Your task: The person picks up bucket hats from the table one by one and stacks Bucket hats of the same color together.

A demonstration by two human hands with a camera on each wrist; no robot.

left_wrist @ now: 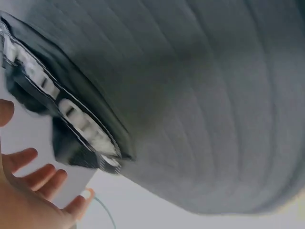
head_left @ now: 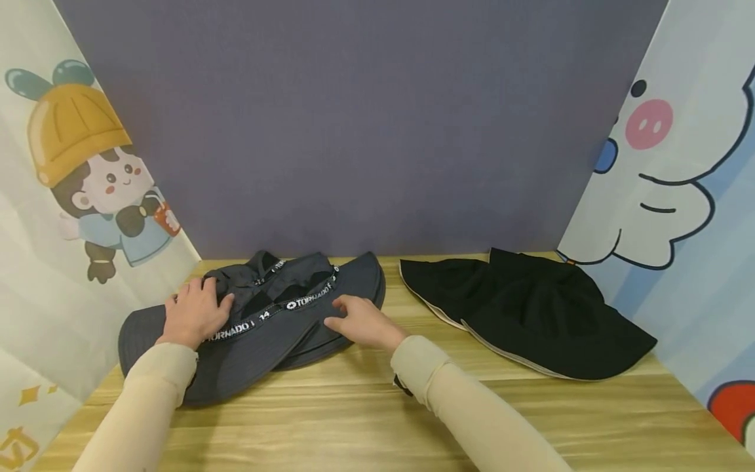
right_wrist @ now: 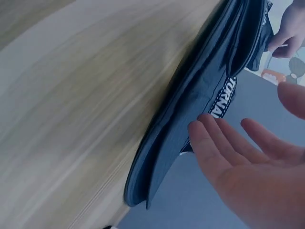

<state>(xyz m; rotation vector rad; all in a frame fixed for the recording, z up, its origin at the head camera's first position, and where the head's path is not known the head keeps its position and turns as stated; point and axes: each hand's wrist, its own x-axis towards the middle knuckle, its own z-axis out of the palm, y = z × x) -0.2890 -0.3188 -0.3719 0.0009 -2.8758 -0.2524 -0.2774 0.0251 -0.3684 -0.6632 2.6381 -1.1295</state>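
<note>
Dark grey bucket hats (head_left: 242, 367) lie overlapping at the left, openings up, with white TORNADO lettering on their inner bands; how many is hard to tell. My left hand (head_left: 193, 311) is over the left hat's opening. In the left wrist view, the fingers (left_wrist: 44, 181) spread loosely beside the hat's band (left_wrist: 83, 119). At the stack's right side, my right hand (head_left: 367, 321) hovers by the brim. The right wrist view shows its fingers (right_wrist: 209, 148) extended near the brim (right_wrist: 167, 138); whether they touch it cannot be told.
Black bucket hats (head_left: 531, 314) with pale brim edges lie overlapping on the right of the wood-grain table (head_left: 330, 419). A grey panel (head_left: 377, 131) stands behind. Side walls carry cartoon prints, a child (head_left: 112, 170) at left and a white animal (head_left: 666, 183) at right.
</note>
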